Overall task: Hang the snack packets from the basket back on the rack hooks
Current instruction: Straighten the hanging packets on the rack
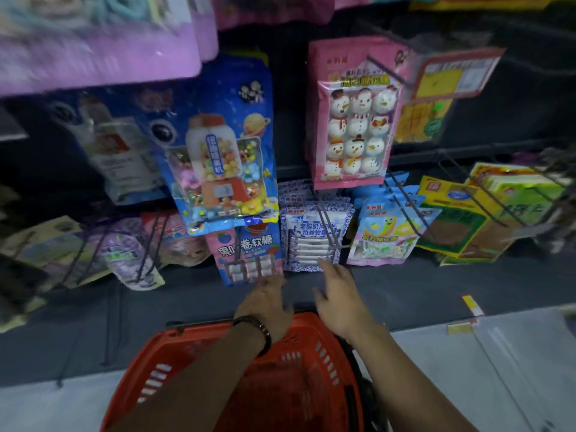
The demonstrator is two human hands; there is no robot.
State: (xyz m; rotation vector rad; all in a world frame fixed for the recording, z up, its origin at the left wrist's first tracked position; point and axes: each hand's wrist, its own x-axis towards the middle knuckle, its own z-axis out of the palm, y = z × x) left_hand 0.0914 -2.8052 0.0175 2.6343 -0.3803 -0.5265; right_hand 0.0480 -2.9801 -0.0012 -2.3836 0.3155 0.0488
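Packet [249,249] upright, long axis vertical

The red slotted basket [162,366] in front of me stands upright; beyond its far rim, a pink-and-blue candy packet [249,246] and a blue-white patterned packet [307,241] hang on wire hooks [327,226].

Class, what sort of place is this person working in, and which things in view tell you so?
Probably a shop's snack aisle: packets like the snowman marshmallow packet hang on wire rack hooks, a red shopping basket stands below, and a yellow price label marks the shelf edge.
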